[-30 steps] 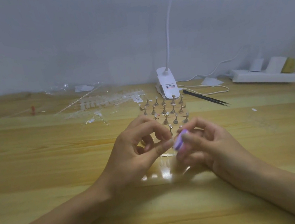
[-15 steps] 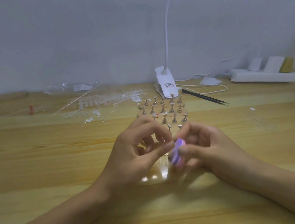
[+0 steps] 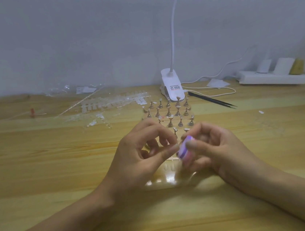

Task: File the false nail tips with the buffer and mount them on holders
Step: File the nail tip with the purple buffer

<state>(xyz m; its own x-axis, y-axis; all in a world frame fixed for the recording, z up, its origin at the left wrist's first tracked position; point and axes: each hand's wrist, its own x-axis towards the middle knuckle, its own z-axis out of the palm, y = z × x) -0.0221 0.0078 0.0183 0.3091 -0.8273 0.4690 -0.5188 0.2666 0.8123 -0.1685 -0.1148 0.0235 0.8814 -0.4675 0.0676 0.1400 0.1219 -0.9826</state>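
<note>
Right hand (image 3: 218,149) grips the buffer (image 3: 185,149) at centre; left hand (image 3: 142,154) pinches what is presumably a tip, hidden. Use short light strokes, wrists braced on the surface (image 3: 58,164).

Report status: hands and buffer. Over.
Right hand grips purple buffer. Left hand pinched at its edge, nail tip too small to confirm. Holders stand beyond hands, nothing blocking.

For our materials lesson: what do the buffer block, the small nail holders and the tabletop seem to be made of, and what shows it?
Buffer: likely foam, matt, in purple and pink layers; blurred, so unsure. Holders: probably metal, with a brassy shine and glints. Tabletop: wood or wood-look laminate, pale and smooth, with grain lines running across.
</note>
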